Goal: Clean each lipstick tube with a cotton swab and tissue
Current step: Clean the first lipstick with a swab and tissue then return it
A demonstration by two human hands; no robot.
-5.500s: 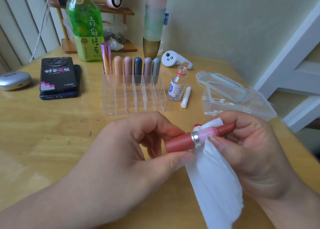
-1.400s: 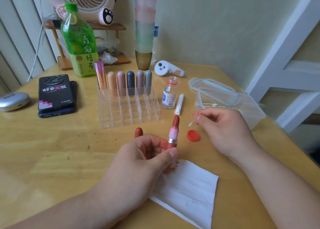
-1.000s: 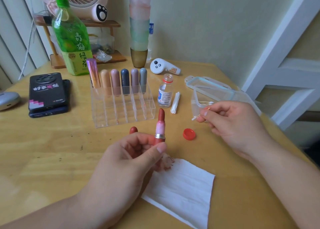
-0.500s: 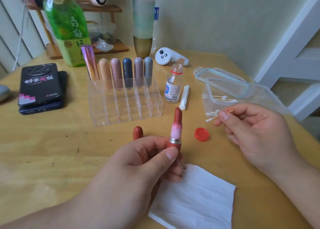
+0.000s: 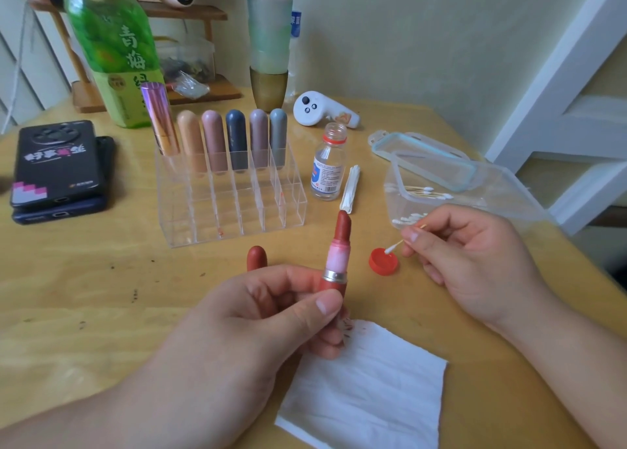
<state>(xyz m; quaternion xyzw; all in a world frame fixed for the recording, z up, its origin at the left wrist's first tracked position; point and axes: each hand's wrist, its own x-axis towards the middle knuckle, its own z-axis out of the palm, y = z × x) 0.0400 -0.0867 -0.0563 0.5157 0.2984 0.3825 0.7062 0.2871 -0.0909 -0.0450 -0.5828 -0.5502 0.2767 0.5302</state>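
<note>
You hold an uncapped red lipstick tube (image 5: 336, 255) upright at the centre of the frame. Your left hand (image 5: 258, 326) is curled round its lower barrel with the thumb pressed across the front, and the red bullet is wound up above a pink inner sleeve and silver collar. Its rounded red cap (image 5: 257, 258) stands on the wooden table (image 5: 84, 296) just behind your left fingers. Right of centre, your right hand (image 5: 475, 262) pinches a cotton swab (image 5: 395, 246) between thumb and forefinger, its white tip lowered into a small red bottle lid (image 5: 383, 262) lying open side up. Half a second ago that swab was in the air beside the clear swab box (image 5: 475, 190) at the right. Now it is down at the lid, which may hold liquid from the open little bottle (image 5: 328, 168) above it, so you appear to be wetting the swab before working round the collar. The white tissue (image 5: 369, 391), wrapped round the tube some seconds ago, lies flat at lower centre, smudged red at its top corner. Six capped tubes (image 5: 213, 140) stand in the back row of the clear organiser (image 5: 237, 207), upper centre-left, so much probably remains.
</note>
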